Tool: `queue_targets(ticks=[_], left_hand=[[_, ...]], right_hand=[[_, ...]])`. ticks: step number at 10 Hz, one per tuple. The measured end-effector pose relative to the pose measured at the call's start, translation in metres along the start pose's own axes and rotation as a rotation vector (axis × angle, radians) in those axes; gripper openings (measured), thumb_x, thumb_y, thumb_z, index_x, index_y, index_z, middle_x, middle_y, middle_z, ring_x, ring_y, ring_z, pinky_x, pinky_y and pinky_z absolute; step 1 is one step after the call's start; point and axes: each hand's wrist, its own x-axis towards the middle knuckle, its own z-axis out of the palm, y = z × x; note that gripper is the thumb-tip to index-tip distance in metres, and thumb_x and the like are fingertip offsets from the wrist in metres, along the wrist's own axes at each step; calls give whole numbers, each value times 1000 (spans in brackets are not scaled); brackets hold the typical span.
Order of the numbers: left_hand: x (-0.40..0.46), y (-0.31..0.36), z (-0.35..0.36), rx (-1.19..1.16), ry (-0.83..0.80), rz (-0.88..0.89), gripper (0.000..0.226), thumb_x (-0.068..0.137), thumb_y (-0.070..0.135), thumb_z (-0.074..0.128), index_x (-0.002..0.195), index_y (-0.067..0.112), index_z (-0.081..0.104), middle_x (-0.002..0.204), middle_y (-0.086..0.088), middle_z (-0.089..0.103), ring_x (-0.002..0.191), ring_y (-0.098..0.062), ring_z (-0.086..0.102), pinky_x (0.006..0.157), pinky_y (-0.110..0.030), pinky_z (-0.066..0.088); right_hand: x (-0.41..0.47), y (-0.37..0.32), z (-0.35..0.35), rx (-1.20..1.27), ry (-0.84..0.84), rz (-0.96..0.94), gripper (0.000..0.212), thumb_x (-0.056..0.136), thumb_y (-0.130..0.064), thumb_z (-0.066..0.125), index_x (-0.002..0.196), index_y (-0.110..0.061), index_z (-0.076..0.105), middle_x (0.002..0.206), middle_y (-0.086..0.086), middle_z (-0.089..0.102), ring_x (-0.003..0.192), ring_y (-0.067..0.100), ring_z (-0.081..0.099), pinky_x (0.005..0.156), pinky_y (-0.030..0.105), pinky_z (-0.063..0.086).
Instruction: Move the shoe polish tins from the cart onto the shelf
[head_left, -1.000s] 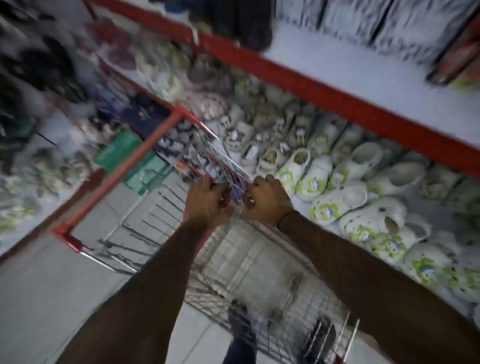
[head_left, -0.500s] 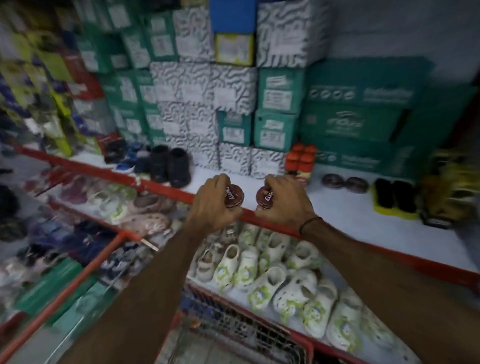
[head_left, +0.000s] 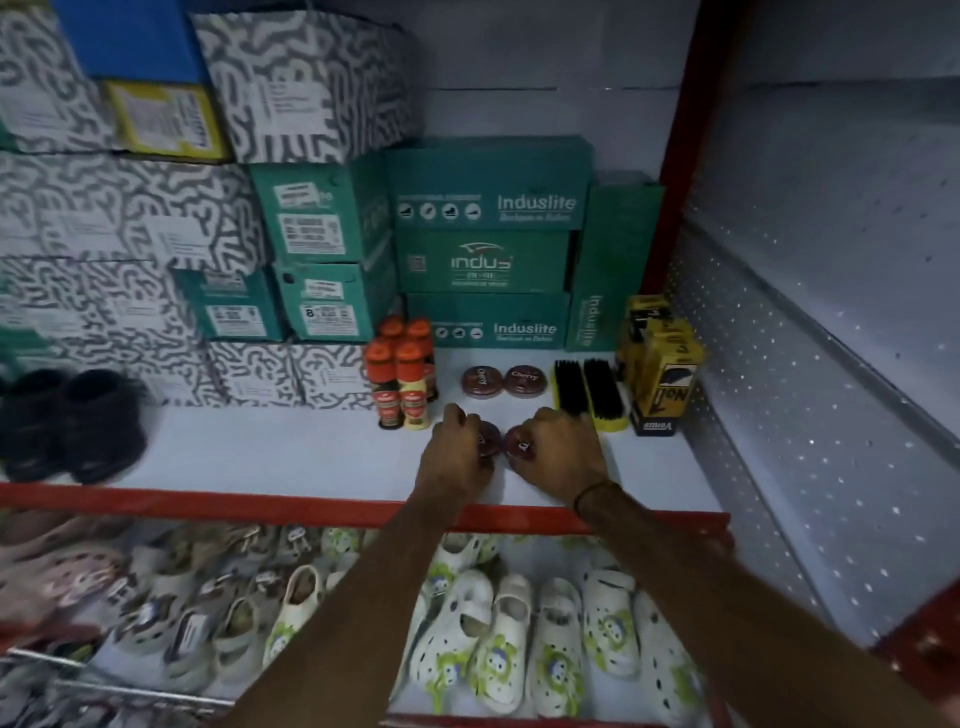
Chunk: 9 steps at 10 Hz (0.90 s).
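Both hands rest on the white shelf (head_left: 291, 457), each closed on a round dark-red shoe polish tin. My left hand (head_left: 457, 452) covers most of the left tin (head_left: 491, 439). My right hand (head_left: 563, 449) covers part of the right tin (head_left: 521, 444). The two held tins sit side by side, low on the shelf surface; whether they touch it I cannot tell. Just behind them two more red tins lie flat on the shelf, one on the left (head_left: 480, 381) and one on the right (head_left: 525, 381). The cart's wire rim (head_left: 130, 693) shows only at the bottom left.
Orange-capped polish bottles (head_left: 402, 379) stand left of the tins. Black brushes (head_left: 589, 392) and yellow boxes (head_left: 662, 364) are to the right. Green shoe boxes (head_left: 488, 260) and patterned boxes (head_left: 130, 218) fill the back. Black shoes (head_left: 72, 421) sit at left. White clogs (head_left: 498, 639) line the shelf below.
Both hands lifted out of the cart holding a tin each, rose to shelf height, then reached forward and down onto the shelf in front of the two lying tins.
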Motion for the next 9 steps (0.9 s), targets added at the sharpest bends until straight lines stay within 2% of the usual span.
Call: queue_targets(ticks=[1,2,4,7,8,9], left_hand=[[15,2,2,108,23,8,40,86,23,64,125,29,67,116,-14,60,110,-35,56,93,-44,51],[29,1,3,249,-15,22,46,86,22,61,132,25,62,123,-15,62,117,-35,54,100,-45,47],[39,-2,8,239,9,-1,45,86,19,61,131,14,61,127,-16,64,117,-36,55,101,-45,47],[39,-4,10,232,9,10,49,87,19,60,135,13,57,130,-16,61,118,-36,55,98,-43,46],[38,-2,2,240,53,55,47,91,19,58,137,12,54,133,-18,59,121,-38,54,102,-45,47],[37,1,-12,229,137,92,50,96,25,55,142,7,49,141,-24,55,132,-41,50,112,-49,44]], right_hand=[[9,7,3,-86,37,-7,29,87,-49,61,101,-28,74,104,3,71,106,31,60,90,46,40],[21,12,7,-151,-7,-30,32,86,-41,62,112,-23,69,119,5,71,117,33,55,96,50,38],[35,15,15,-133,-64,-11,46,84,-35,61,127,-20,64,133,4,65,129,30,50,104,52,34],[37,16,16,-104,-95,4,45,84,-33,60,127,-20,64,133,4,65,129,29,51,105,52,34],[40,18,2,-73,-19,33,48,90,-36,55,133,-15,59,145,7,58,139,28,45,112,54,33],[43,22,-14,-66,37,74,60,96,-40,49,148,-11,45,159,10,45,149,28,35,120,58,26]])
